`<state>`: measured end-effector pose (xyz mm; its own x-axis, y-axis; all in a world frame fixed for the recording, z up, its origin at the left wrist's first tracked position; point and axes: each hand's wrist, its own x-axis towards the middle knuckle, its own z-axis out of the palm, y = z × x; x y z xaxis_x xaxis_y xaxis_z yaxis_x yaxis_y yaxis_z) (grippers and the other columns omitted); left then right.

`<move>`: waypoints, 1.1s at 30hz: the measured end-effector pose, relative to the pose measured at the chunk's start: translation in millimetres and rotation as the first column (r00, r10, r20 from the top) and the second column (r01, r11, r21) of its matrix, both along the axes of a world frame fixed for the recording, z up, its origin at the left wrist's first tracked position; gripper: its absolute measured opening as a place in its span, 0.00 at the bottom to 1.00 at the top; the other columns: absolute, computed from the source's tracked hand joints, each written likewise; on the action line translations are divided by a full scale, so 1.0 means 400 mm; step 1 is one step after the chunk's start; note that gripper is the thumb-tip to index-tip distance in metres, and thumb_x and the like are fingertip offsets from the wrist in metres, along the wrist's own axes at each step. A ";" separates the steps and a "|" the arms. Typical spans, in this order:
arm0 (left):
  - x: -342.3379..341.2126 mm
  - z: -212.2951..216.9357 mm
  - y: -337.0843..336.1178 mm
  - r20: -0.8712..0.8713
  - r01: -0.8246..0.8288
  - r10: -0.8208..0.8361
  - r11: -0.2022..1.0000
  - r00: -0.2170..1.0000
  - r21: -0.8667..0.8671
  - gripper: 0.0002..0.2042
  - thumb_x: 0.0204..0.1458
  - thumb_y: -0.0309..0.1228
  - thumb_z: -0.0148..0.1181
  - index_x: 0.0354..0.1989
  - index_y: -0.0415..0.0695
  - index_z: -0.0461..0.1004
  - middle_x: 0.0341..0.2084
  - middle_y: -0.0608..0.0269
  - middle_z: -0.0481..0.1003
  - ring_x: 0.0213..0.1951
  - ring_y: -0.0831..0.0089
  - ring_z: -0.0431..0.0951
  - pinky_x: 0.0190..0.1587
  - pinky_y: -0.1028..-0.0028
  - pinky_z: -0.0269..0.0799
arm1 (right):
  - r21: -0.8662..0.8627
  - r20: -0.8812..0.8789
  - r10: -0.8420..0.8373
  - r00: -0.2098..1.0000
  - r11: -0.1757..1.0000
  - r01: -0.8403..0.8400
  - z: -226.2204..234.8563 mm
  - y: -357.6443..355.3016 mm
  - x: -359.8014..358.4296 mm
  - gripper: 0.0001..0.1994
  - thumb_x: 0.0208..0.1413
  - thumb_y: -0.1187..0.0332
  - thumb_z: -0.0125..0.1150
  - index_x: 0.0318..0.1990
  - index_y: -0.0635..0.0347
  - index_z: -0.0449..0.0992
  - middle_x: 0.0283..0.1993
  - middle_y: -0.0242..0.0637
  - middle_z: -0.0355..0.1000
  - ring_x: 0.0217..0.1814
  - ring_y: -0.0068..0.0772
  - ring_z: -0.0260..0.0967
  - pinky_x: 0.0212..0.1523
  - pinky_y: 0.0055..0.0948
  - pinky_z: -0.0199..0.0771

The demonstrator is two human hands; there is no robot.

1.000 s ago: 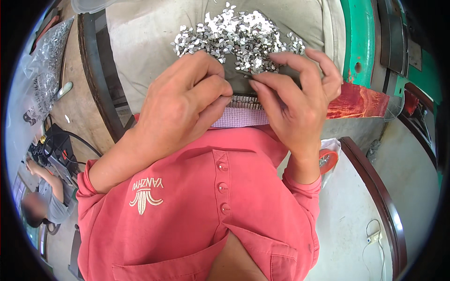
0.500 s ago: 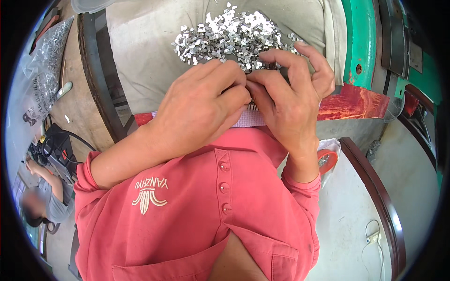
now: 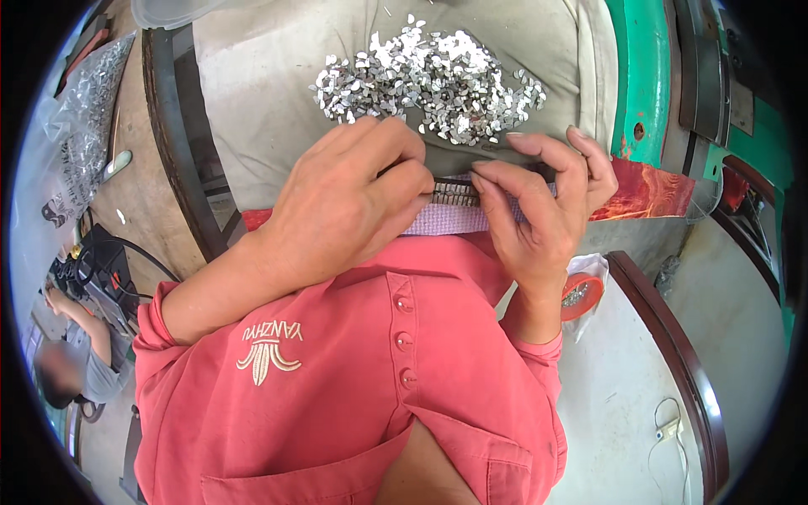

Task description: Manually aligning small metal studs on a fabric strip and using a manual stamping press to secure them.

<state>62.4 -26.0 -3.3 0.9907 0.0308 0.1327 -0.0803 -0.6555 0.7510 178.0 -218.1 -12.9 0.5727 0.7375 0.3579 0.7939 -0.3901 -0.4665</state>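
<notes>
My left hand is closed, with thumb and bent fingers gripping one end of a narrow dark metal strip that has a row of small block-like segments. At the strip's other end is my right hand, its thumb and index finger pinched there and the other fingers raised apart. The strip's two ends are hidden under my fingers. Just beyond my hands lies a loose pile of small, shiny, half-moon metal pieces on a grey-green cloth. Below the strip shows a lilac woven cloth.
A green metal machine part borders the cloth on the right, above a red patterned board. An orange-red round container sits by my right forearm. On the left are a clear plastic bag and another person.
My right hand has moved right and toward me, away from the pile's edge. Its thumb and finger have drawn apart from my left hand, and the segmented strip now shows between them.
</notes>
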 end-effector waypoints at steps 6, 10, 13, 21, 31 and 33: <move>-0.029 0.012 0.010 -0.036 -0.035 0.036 0.999 0.999 0.037 0.15 0.39 0.27 0.73 0.35 0.43 0.76 0.37 0.59 0.72 0.37 0.58 0.74 0.38 0.63 0.69 | -0.009 0.046 0.062 0.997 0.998 -0.062 -0.014 0.065 0.014 0.13 0.38 0.69 0.75 0.34 0.42 0.84 0.50 0.23 0.74 0.63 0.43 0.59 0.60 0.38 0.51; -0.041 0.014 0.011 -0.057 0.002 0.004 0.994 0.998 0.108 0.17 0.37 0.28 0.74 0.37 0.43 0.76 0.38 0.60 0.72 0.38 0.58 0.74 0.39 0.62 0.69 | -0.066 0.089 0.118 0.989 0.991 -0.113 -0.007 0.100 0.009 0.11 0.40 0.69 0.76 0.34 0.42 0.85 0.51 0.23 0.75 0.64 0.44 0.58 0.62 0.40 0.50; -0.055 0.017 0.024 -0.072 0.006 0.002 0.993 0.997 0.116 0.17 0.37 0.29 0.74 0.37 0.43 0.76 0.38 0.59 0.72 0.39 0.58 0.74 0.39 0.62 0.69 | -0.097 0.086 0.119 0.989 0.989 -0.111 0.004 0.102 0.018 0.09 0.40 0.67 0.75 0.32 0.42 0.85 0.52 0.21 0.74 0.65 0.44 0.57 0.62 0.39 0.49; -0.061 0.011 0.034 -0.065 -0.061 0.061 0.998 0.996 0.001 0.16 0.38 0.27 0.74 0.37 0.44 0.76 0.38 0.59 0.73 0.40 0.58 0.74 0.41 0.63 0.69 | -0.191 0.052 0.132 0.990 0.974 -0.119 0.025 0.117 0.027 0.07 0.41 0.68 0.75 0.30 0.44 0.83 0.52 0.21 0.74 0.67 0.43 0.57 0.63 0.40 0.48; -0.055 0.002 0.024 -0.041 -0.043 0.044 0.999 0.998 0.026 0.11 0.40 0.23 0.71 0.32 0.44 0.76 0.35 0.62 0.72 0.37 0.61 0.74 0.39 0.65 0.68 | -0.092 0.031 0.124 0.992 0.988 -0.121 0.023 0.090 0.026 0.08 0.39 0.70 0.74 0.29 0.46 0.82 0.49 0.23 0.76 0.66 0.43 0.58 0.63 0.41 0.49; -0.056 0.000 0.023 -0.043 -0.048 0.049 0.999 0.998 0.017 0.11 0.40 0.23 0.71 0.32 0.44 0.76 0.34 0.62 0.72 0.36 0.61 0.74 0.39 0.65 0.68 | -0.026 -0.028 0.098 0.995 0.995 -0.098 0.032 0.055 0.023 0.08 0.38 0.70 0.74 0.28 0.47 0.82 0.48 0.26 0.76 0.64 0.43 0.59 0.64 0.41 0.51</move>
